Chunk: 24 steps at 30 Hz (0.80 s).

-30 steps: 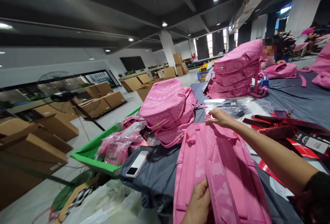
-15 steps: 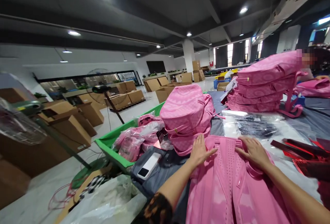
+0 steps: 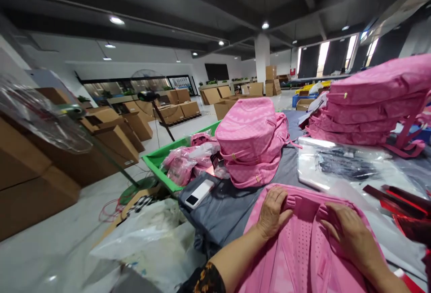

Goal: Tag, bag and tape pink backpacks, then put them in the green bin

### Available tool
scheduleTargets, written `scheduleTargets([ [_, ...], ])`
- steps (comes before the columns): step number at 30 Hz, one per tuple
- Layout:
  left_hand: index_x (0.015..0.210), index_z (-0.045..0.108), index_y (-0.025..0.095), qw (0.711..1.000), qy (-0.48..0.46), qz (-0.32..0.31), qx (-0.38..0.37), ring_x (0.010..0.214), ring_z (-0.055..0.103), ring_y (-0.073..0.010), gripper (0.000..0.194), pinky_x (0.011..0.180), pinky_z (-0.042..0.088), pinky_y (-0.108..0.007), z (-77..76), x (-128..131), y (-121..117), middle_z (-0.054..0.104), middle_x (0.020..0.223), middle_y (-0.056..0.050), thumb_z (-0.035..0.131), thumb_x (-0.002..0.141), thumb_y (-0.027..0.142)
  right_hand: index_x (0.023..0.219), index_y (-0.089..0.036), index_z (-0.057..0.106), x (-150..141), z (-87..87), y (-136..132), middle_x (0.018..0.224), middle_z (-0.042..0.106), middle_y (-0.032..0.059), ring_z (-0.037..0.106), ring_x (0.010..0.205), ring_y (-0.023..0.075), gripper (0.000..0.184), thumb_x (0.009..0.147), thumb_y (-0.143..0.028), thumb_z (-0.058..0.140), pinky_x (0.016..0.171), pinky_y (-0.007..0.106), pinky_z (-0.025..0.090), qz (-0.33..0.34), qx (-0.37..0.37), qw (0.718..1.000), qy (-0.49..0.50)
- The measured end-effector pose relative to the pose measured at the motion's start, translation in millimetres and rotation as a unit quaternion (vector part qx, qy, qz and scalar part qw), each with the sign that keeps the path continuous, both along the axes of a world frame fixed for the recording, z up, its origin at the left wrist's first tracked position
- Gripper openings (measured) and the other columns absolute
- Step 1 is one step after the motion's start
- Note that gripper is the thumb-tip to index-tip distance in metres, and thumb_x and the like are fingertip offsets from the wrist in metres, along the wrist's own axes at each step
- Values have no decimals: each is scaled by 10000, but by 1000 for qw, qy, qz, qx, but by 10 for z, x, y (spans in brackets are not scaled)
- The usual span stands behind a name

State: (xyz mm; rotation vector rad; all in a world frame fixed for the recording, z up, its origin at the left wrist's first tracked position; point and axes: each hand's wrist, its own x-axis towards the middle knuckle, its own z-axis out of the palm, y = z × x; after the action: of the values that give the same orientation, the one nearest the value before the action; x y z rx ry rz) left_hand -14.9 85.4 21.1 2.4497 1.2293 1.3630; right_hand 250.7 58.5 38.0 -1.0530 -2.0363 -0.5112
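Observation:
A pink backpack lies in front of me with its shoulder straps and perforated back panel facing up. My left hand is closed round the top of the left strap, fingers over it and thumb along the inner side. On the other strap, my right hand is closed in the same way, its fingertips partly hidden by the strap. Just beyond stands a stack of pink backpacks, apart from both hands. Clear plastic bags lie flat to the right of it.
A white phone rests on the grey cloth at the left. Beside the table, a green bin holds wrapped pink items. More backpacks are stacked at the right, near dark red strips. A fan stands on the left.
My hands have gone from lying nearly flat at the backpack's top to gripping its straps. The backpack's top edge now shows beyond them. The view has turned slightly left.

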Motion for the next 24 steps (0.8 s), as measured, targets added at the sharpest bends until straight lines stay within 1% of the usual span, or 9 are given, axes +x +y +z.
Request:
scheduleTargets([
  [3, 1327, 572, 189, 999, 40, -8, -12, 1271, 609, -268, 442, 1109, 498, -476, -170, -62, -138, 665, 1345, -132, 650, 893, 202, 1127, -190, 588, 25, -58, -65, 966, 714, 98, 672, 887, 265, 305, 1015, -458, 495, 805, 394, 505, 13, -41, 999, -20],
  [5, 1356, 559, 177, 996, 69, -7, -59, 1292, 595, -263, 452, 1115, 492, -460, -223, -66, -116, 638, 1395, -142, 620, 910, 219, 1104, -196, 613, 53, -113, -1, 966, 726, 102, 676, 905, 283, 315, 991, -471, 509, 823, 410, 502, 12, -106, 994, -13],
  [7, 1340, 576, 171, 987, 98, -9, -124, 1316, 572, -276, 456, 1142, 458, -461, -240, -28, 10, 622, 1418, -143, 642, 898, 266, 1087, -207, 629, 66, -159, 136, 987, 735, 106, 679, 942, 301, 327, 954, -487, 527, 828, 417, 500, -16, -219, 976, 4],
  [9, 1214, 646, 167, 979, 114, -11, -169, 1250, 605, -295, 370, 1119, 463, -462, -236, 42, 216, 678, 1315, -139, 679, 873, 308, 1044, -226, 635, 50, -177, 325, 991, 742, 94, 688, 941, 302, 316, 912, -502, 554, 784, 401, 500, -51, -323, 945, 14],
  [11, 1037, 690, 169, 977, 112, -8, -182, 1123, 654, -303, 249, 1052, 499, -462, -213, 117, 447, 730, 1139, -124, 715, 841, 319, 974, -238, 627, 11, -161, 541, 959, 750, 75, 701, 895, 292, 282, 876, -500, 593, 718, 376, 493, -76, -368, 926, 12],
  [14, 975, 689, 158, 980, 82, 14, -181, 1048, 673, -303, 201, 994, 531, -464, -157, 192, 686, 737, 1045, -118, 723, 830, 293, 885, -238, 609, -39, -110, 836, 892, 755, 63, 709, 833, 279, 223, 841, -455, 636, 664, 350, 475, -93, -355, 930, -1],
  [18, 1314, 594, 161, 982, 19, 55, -178, 1272, 594, -265, 402, 1094, 496, -445, -85, 259, 617, 639, 1370, -136, 599, 925, 262, 886, -243, 616, -25, -150, 1021, 871, 748, 46, 708, 817, 253, 219, 853, -458, 639, 667, 330, 473, -87, -330, 940, 1],
  [20, 1396, 560, 212, 985, 7, 58, -165, 1428, 463, -271, 445, 1209, 379, -494, -48, 352, 502, 513, 1538, -115, 555, 959, 295, 924, -240, 623, -10, -242, 1033, 881, 742, 49, 700, 813, 253, 224, 875, -459, 617, 689, 342, 483, -81, -314, 946, 8],
  [24, 1502, 492, 335, 978, 93, -24, -185, 1554, 240, -377, 653, 1253, 135, -687, -16, 626, 390, 357, 1664, -68, 665, 896, 504, 1043, -205, 629, -38, -418, 994, 988, 736, 113, 693, 920, 288, 244, 947, -391, 505, 827, 425, 521, -78, -266, 961, 23],
])
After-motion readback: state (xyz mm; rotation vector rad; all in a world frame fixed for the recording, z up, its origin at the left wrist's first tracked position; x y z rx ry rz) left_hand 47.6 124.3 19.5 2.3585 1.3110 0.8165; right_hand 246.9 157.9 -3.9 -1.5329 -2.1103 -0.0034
